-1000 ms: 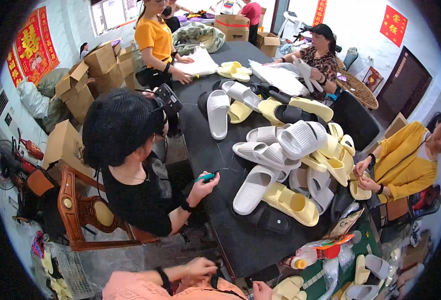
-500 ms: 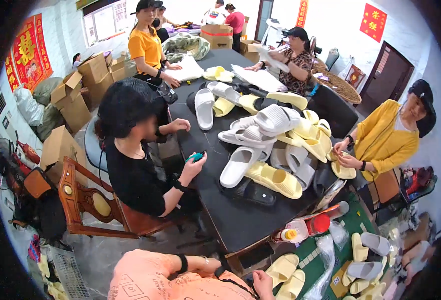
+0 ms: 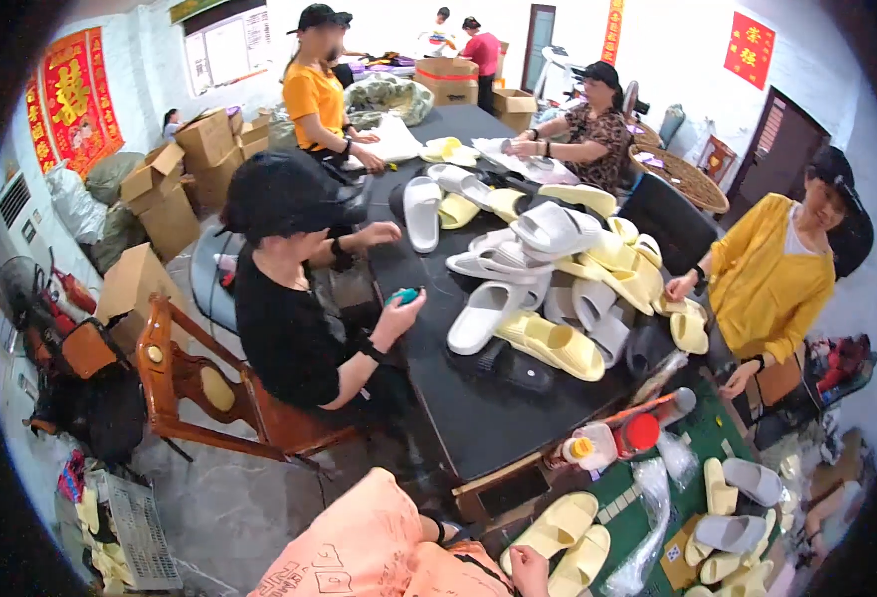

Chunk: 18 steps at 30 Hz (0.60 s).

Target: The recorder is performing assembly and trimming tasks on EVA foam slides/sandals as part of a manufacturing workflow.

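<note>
My right hand (image 3: 529,571) is low in the picture, its fingers curled, beside a pair of pale yellow slippers (image 3: 562,527). Whether it touches them or holds something small is unclear. Only a sliver of my left forearm (image 3: 427,528) shows past my peach sleeve, with a dark band next to it; the fingers there are hidden. Just beyond the slippers, at the black table's near edge, stand a bottle with a yellow cap (image 3: 579,450) and a jar with a red lid (image 3: 640,432). A clear plastic bag (image 3: 645,517) lies right of the pair.
The black table (image 3: 518,423) bears a heap of grey, yellow and black slippers (image 3: 556,343). A co-worker in black (image 3: 284,328) sits at left holding a small teal object (image 3: 404,297); another in yellow (image 3: 772,279) stands at right. More slippers (image 3: 732,532) lie on the green surface.
The view has shifted slightly, and less of my left forearm shows. The yellow-clad co-worker has lowered one hand from the slippers. Across the table, a white sheet has come down onto the tabletop.
</note>
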Each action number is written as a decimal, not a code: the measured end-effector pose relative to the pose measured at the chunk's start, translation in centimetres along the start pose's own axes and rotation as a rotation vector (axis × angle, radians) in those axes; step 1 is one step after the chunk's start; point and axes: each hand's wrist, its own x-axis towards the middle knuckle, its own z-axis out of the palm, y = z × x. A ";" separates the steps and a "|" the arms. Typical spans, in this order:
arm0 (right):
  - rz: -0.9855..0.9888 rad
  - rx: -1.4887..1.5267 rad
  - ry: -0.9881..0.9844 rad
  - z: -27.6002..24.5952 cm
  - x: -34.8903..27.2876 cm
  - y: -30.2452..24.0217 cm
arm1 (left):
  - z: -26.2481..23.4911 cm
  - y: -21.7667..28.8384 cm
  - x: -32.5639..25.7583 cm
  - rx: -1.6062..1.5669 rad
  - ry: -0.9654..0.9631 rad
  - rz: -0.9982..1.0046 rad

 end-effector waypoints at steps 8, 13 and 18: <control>-0.087 -0.062 0.090 1.6 1.4 3.1 | 0.1 -1.0 2.2 0.142 -0.163 0.028; -0.015 -0.026 0.101 0.9 1.2 3.3 | 0.0 -3.6 1.9 0.220 -0.218 0.009; -0.102 -0.081 -0.010 0.5 0.6 1.7 | 6.3 -21.4 5.9 -0.292 -0.113 0.126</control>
